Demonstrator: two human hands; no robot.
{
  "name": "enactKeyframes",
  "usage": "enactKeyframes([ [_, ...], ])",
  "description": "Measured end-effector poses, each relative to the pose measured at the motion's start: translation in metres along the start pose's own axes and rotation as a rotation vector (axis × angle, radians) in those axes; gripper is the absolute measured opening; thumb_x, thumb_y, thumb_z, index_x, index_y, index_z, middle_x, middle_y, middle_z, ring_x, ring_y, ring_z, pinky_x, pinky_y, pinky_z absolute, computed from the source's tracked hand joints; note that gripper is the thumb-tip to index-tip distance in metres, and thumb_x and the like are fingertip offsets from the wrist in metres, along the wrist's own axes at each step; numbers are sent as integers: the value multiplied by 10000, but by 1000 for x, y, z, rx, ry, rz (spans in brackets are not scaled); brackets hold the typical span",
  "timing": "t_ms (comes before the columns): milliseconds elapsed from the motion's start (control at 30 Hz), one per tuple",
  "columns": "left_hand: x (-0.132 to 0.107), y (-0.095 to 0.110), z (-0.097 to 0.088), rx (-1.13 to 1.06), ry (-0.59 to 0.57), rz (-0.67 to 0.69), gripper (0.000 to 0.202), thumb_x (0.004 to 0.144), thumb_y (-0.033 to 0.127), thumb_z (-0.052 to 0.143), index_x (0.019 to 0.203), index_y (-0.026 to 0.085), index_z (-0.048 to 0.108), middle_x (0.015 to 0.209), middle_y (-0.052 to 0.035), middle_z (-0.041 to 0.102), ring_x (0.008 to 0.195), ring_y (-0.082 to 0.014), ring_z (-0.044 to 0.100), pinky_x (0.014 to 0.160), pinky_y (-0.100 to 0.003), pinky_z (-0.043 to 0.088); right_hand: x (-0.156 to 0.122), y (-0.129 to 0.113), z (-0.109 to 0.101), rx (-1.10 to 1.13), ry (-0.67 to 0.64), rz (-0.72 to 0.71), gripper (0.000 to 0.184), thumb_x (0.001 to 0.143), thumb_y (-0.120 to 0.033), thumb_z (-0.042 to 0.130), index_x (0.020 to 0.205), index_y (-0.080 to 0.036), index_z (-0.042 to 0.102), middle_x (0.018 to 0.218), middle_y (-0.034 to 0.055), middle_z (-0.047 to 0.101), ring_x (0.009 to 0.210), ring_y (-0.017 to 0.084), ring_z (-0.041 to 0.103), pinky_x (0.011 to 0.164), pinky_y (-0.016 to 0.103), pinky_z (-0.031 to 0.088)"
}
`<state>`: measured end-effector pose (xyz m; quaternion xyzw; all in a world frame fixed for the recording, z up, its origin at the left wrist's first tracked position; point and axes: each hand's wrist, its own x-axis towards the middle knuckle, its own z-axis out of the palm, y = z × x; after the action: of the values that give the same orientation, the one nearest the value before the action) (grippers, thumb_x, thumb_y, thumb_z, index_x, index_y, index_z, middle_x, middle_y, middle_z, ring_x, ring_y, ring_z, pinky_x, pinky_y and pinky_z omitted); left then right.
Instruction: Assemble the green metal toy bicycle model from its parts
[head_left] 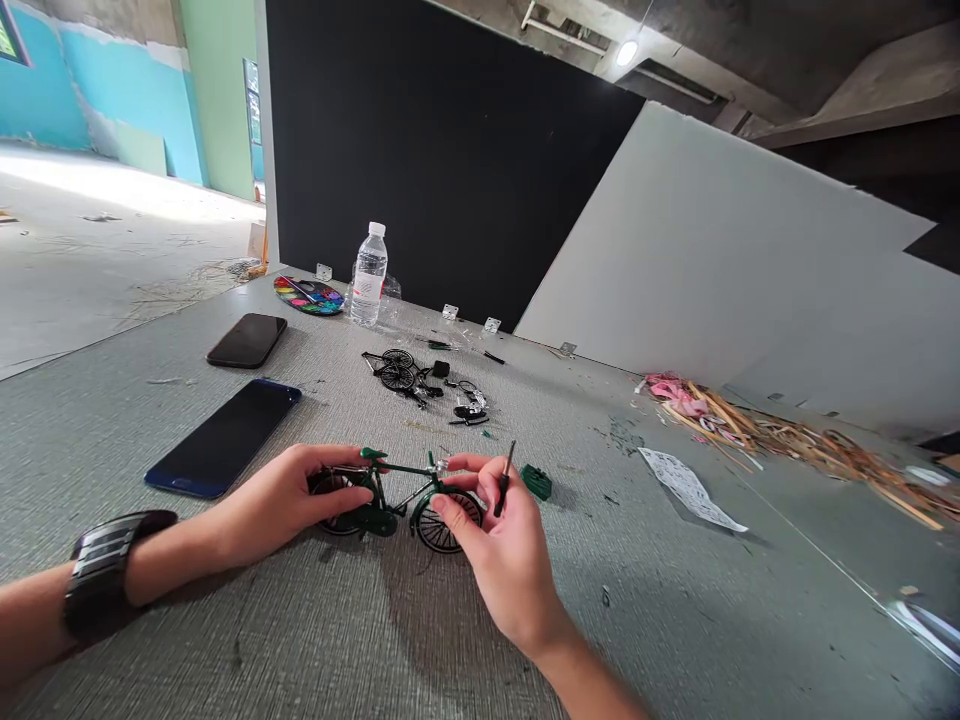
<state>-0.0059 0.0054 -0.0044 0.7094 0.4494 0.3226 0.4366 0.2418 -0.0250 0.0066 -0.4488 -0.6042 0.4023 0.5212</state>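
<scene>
A small green model bicycle (396,490) is held upright between my two hands, just over the grey tabletop. My left hand (289,500) is closed on its rear part, thumb along the rear wheel and chain cover. My right hand (495,540) pinches the front wheel (442,522) near the handlebar. A small screwdriver (505,482) with a dark handle is also tucked between the fingers of my right hand, its shaft pointing up. Just right of that hand lies a small green box-shaped part (536,482). Black bicycle parts (397,370) lie beyond the model.
Two phones, one blue-edged (225,440) and one dark (247,340), lie at left. Behind are a paint palette (307,296) and a water bottle (369,278), before a black panel (435,150). A printed sheet (690,488) and wood strips (795,445) lie right.
</scene>
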Motion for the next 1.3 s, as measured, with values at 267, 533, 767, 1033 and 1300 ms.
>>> enactKeyframes([
  [267,-3,-2,1,87,12,32,337,952,489,660,1142,220,732,1084,-20,794,948,-258,718,823,-340,559,3,-4,0,-29,-14,-9,388,875,-240,741,794,-263,362,1091,12,647,964,178,684,859,339,551],
  [533,-3,2,0,120,-12,64,319,977,455,642,1193,234,721,1097,-15,788,979,-252,722,836,-325,574,26,-2,-32,-351,8,-134,499,1107,-483,182,854,-247,542,971,79,714,943,217,693,877,405,547],
  [767,-7,6,2,156,-20,48,314,978,459,632,1181,245,741,1096,-16,798,952,-259,740,803,-319,596,54,2,-82,-775,-33,-145,303,1044,-442,451,905,-249,639,845,55,717,811,244,672,749,351,458],
  [1033,-8,2,4,172,50,41,345,938,486,658,1199,280,751,1159,-27,800,1025,-290,747,849,-347,618,52,-4,-87,-925,-43,-153,375,1054,-451,382,721,-281,399,612,-6,543,553,197,500,566,324,352],
  [1300,-10,17,4,164,-12,19,376,954,518,610,1185,258,753,1088,-33,810,944,-275,752,796,-339,613,56,10,-93,-993,-93,-191,105,994,-267,468,939,-259,557,1081,135,738,1055,297,702,871,456,548],
])
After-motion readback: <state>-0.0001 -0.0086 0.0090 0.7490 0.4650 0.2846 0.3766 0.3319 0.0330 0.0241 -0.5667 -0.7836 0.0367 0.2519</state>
